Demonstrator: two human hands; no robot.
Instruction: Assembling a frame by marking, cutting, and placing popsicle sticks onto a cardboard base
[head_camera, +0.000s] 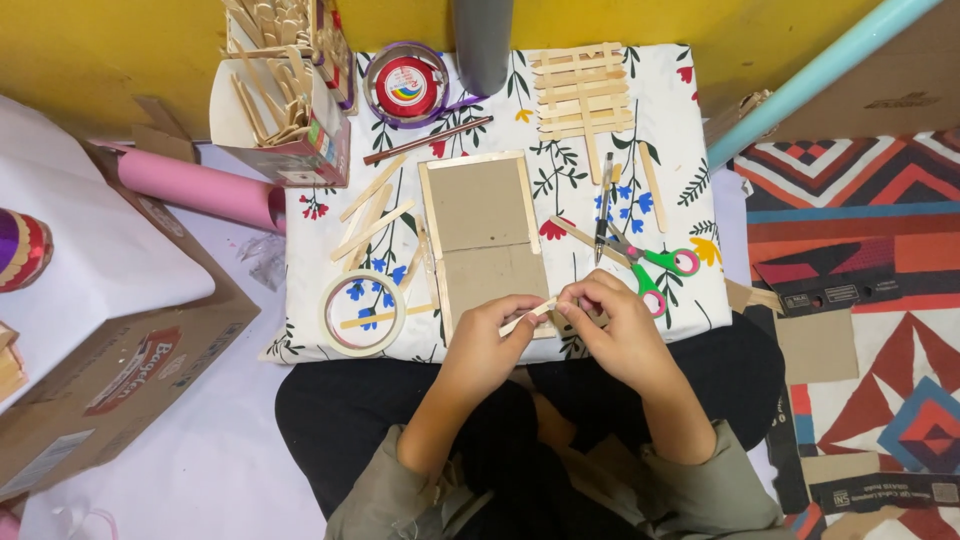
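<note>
My left hand (487, 335) and my right hand (615, 325) meet at the near edge of a low table covered by a floral cloth (680, 110). Both pinch one pale wooden craft stick (532, 313) between their fingertips. Just beyond them lies a brown cardboard panel (485, 235) framed with wooden sticks. Green and pink scissors (655, 265) and a pen (605, 205) lie to the right of the panel. A tape roll (362, 312) sits to its left, with loose sticks (368, 215) above it.
A grid of glued sticks (585, 95) lies at the far right of the cloth. An open box of sticks (285, 105), a round tape dispenser (405, 85) and a grey tube (483, 40) stand at the back. A pink paper roll (195, 185) and a cardboard box (110, 390) are at left.
</note>
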